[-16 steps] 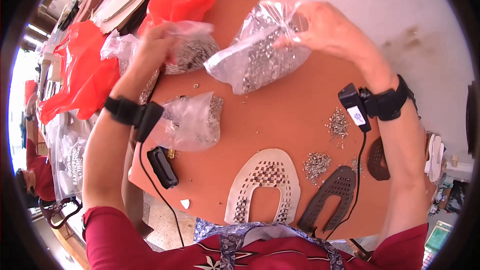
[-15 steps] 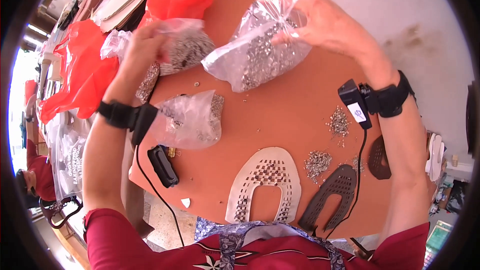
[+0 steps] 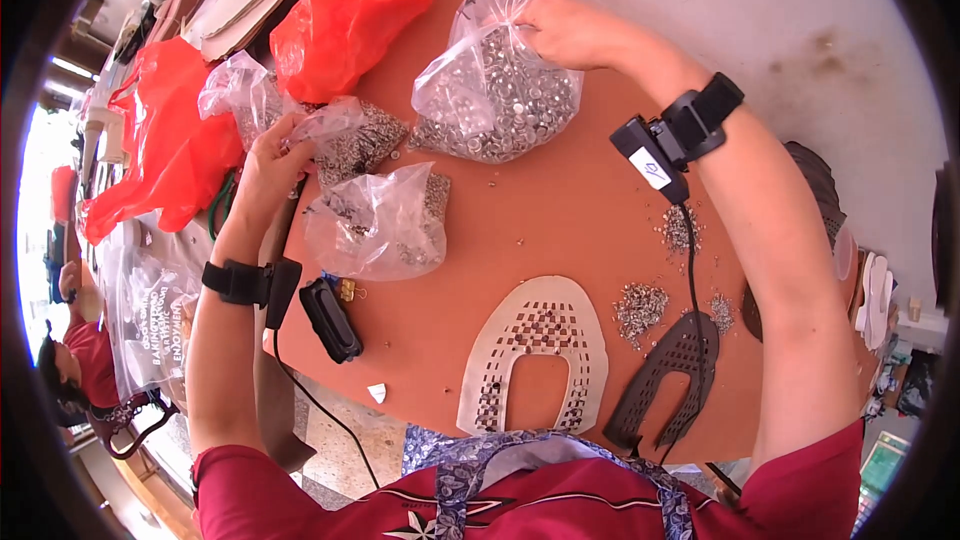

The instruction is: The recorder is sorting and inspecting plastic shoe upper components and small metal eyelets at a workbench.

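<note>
My right hand (image 3: 568, 32) is closed on the gathered neck of a large clear plastic bag (image 3: 520, 105) full of small silvery metal studs. The bag rests on the far part of the brown table. At the left, my left hand (image 3: 272, 162) pinches the loose mouth of a smaller clear bag (image 3: 368, 140), whose bulging end holds more small metal pieces. Just nearer lies a third clear bag (image 3: 375, 225), part filled with studs, touched by neither hand. A beige U-shaped perforated piece (image 3: 535, 325) with studs in some slots lies near my body.
A dark U-shaped perforated piece (image 3: 665, 375) lies at the right near loose stud piles (image 3: 640, 310). Red plastic bags (image 3: 350, 15) crowd the far left. A black case (image 3: 330, 320) sits at the left table edge. Another person (image 3: 85, 355) is at far left.
My left hand has come nearer, and the smaller bag has shifted nearer too. My right hand has moved left, and the large bag sits farther away and more upright.
</note>
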The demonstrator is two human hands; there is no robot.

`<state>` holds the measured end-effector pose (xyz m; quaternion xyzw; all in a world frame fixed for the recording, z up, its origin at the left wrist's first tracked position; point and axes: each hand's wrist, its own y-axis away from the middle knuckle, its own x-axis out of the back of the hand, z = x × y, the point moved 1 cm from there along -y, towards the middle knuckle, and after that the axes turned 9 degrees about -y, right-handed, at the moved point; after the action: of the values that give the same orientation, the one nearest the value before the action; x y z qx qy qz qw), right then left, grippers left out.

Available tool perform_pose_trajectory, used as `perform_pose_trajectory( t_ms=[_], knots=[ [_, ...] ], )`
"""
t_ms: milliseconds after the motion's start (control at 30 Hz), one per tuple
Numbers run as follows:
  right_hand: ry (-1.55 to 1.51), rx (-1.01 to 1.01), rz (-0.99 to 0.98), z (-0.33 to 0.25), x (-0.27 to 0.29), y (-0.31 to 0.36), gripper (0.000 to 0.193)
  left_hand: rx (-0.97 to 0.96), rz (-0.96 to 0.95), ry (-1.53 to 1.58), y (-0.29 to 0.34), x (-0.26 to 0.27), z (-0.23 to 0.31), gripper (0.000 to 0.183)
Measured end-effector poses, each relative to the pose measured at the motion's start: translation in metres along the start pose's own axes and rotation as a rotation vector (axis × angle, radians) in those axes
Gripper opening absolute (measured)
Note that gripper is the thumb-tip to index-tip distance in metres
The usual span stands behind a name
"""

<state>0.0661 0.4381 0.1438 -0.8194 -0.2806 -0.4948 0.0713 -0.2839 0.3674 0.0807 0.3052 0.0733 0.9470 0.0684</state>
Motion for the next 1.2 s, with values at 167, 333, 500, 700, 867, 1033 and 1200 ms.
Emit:
perform_pose_trajectory(
  t_ms=[167, 333, 500, 700, 867, 1033, 1200],
  knots=[
    [-0.078, 0.199, -0.008, -0.004, 0.026, 0.024, 0.032, -0.306, 0.243, -0.546, 0.011, 0.002, 0.026, 0.019],
    [-0.024, 0.159, 0.074, -0.032, 0.04, 0.054, 0.03, -0.34, 0.362, -0.427, 0.013, 0.004, 0.024, 0.014],
    [-0.128, 0.154, 0.281, -0.02, 0.026, 0.087, 0.029, -0.222, 0.307, -0.183, 0.006, 0.0, 0.024, 0.014],
    [-0.239, 0.063, 0.432, -0.002, 0.018, 0.16, 0.028, -0.242, 0.229, -0.271, 0.009, -0.002, 0.02, 0.032],
    [-0.319, -0.244, 0.364, 0.016, 0.006, 0.273, 0.032, -0.193, 0.281, -0.321, 0.028, 0.025, 0.02, 0.053],
    [-0.567, -0.637, 0.381, 0.04, -0.062, 0.405, 0.031, -0.375, 0.45, -0.275, 0.077, 0.046, -0.002, 0.041],
    [-0.578, -1.002, 0.427, 0.036, -0.165, 0.511, 0.027, -0.272, -0.006, -0.522, 0.172, -0.048, 0.031, 0.025]
  ],
)
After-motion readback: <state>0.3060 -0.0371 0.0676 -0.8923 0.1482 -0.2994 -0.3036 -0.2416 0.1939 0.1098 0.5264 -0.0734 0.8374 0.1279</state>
